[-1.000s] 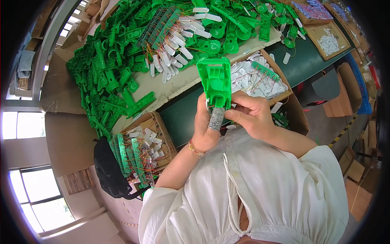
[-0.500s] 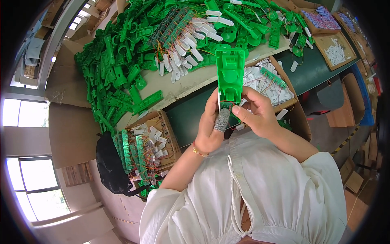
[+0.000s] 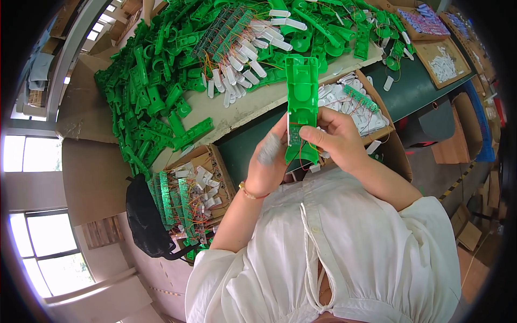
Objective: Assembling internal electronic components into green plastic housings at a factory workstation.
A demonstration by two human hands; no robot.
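Note:
A long green plastic housing half [image 3: 302, 81] is held up in front of me, its hollow side facing me. Inside its lower part sits a small green circuit board [image 3: 295, 135] with thin red and dark wires below it. My left hand [image 3: 266, 164] grips the housing from the left, its fingers partly hidden behind; its thumb, wrapped in grey material, is lifted off the board. From the right, my right hand [image 3: 340, 139] clasps the housing, with the thumb on the board's edge and the fingers partly behind.
A large heap of green housings [image 3: 145, 91] covers the bench, with wired boards and white pieces [image 3: 237, 75] on top. Below left, a carton [image 3: 222, 171] holds circuit boards; another carton [image 3: 396, 141] at right holds white parts. A black bag [image 3: 145, 220] hangs at the left.
My left wrapped thumb has come off the circuit board and moved left. The board and the housing's lower end now show more. My right thumb has shifted slightly up and left onto the board.

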